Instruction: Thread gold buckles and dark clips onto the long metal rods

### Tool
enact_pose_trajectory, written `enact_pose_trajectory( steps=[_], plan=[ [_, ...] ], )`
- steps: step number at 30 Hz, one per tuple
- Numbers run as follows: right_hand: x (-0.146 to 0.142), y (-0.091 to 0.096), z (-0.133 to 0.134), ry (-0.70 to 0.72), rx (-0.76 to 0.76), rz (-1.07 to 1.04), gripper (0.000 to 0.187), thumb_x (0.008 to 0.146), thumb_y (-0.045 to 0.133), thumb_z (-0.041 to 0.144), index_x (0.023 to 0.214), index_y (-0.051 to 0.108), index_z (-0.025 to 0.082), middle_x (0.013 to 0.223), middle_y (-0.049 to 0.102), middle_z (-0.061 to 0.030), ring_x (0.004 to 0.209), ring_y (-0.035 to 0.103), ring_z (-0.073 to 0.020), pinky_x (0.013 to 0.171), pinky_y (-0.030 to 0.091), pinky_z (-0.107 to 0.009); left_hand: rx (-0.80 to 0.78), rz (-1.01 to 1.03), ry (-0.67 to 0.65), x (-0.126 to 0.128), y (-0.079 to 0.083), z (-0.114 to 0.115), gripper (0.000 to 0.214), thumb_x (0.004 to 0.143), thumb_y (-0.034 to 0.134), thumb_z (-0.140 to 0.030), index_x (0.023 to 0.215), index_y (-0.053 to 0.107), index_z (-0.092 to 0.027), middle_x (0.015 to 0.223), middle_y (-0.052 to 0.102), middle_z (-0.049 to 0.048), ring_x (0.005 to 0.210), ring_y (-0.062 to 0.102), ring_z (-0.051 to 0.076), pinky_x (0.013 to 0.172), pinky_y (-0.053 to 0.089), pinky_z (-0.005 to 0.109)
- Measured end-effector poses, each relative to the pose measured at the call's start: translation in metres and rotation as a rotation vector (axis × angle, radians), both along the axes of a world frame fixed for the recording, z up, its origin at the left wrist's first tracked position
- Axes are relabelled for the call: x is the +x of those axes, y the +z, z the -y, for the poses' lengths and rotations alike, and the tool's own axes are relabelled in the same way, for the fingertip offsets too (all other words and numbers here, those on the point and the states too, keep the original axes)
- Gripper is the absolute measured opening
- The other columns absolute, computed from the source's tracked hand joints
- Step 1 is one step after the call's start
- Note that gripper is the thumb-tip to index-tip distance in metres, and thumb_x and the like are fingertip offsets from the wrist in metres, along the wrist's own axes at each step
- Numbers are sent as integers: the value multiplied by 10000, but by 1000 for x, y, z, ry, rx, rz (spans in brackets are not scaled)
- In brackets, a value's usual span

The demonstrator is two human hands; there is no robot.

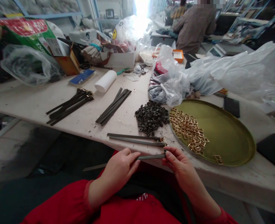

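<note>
My left hand (pixel 122 166) is closed around the middle of a dark narrow strap (pixel 151 157), whose tail sticks out to the left past my wrist. At the strap's right end, my right hand (pixel 178 161) pinches a small dark piece, probably a loop, between thumb and fingers. Just beyond, two straps with metal ends (pixel 137 140) lie along the table edge. A heap of small black loops (pixel 151 118) sits behind them. To the right, gold buckles (pixel 188 129) are piled on the left side of a round olive tray (pixel 230 133).
A bundle of plain straps (pixel 114 106) and a bundle of buckled straps (pixel 69 105) lie on the left. Behind are a white roll (pixel 106 81), a blue booklet (pixel 82 77) and plastic bags (pixel 167 81). A black flat object (pixel 272 149) lies right. Another person (pixel 195 26) is in the background.
</note>
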State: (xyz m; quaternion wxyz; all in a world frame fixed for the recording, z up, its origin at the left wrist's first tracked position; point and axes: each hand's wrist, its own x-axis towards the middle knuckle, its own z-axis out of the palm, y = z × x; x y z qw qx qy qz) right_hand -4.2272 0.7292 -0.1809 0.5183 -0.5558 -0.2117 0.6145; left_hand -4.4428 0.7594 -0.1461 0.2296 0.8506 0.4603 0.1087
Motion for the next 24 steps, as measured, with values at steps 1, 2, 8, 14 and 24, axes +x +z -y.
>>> enact_pose_trajectory(
  steps=[1,2,8,14,24],
  plan=[
    [0,-1,0,6,-1,9,341,622,742,382,889,614,213,738,589,31,595,562,-93,599,501,-232,13,6,2,-1,-1,1,276,880,420,-273,1086,584,-190,836,565,51,741,547,159,686,451,265],
    [-1,-2,1,12,-3,16,336,626,739,384,888,614,215,726,589,33,603,562,-94,604,497,-230,20,12,2,-2,-1,1,271,879,422,-268,1084,582,-190,828,560,47,732,543,155,680,449,260],
    [-5,-3,3,83,-17,21,312,666,708,385,904,596,218,731,587,32,618,560,-108,605,487,-245,-25,-23,-7,-4,-6,4,255,888,401,-273,1049,585,-201,812,545,34,723,536,154,656,437,255],
    [-8,-2,6,118,-26,71,317,651,719,387,886,597,212,715,587,31,592,549,-104,582,474,-238,-134,-64,-28,-3,-4,8,254,888,390,-288,985,607,-195,811,564,36,715,552,157,645,428,247],
    [-17,10,11,143,-29,109,420,587,752,436,883,589,186,698,623,9,574,563,-109,578,464,-242,-419,40,-44,-1,10,7,331,909,282,-296,921,580,-153,719,600,42,638,549,147,601,400,235]
  ],
)
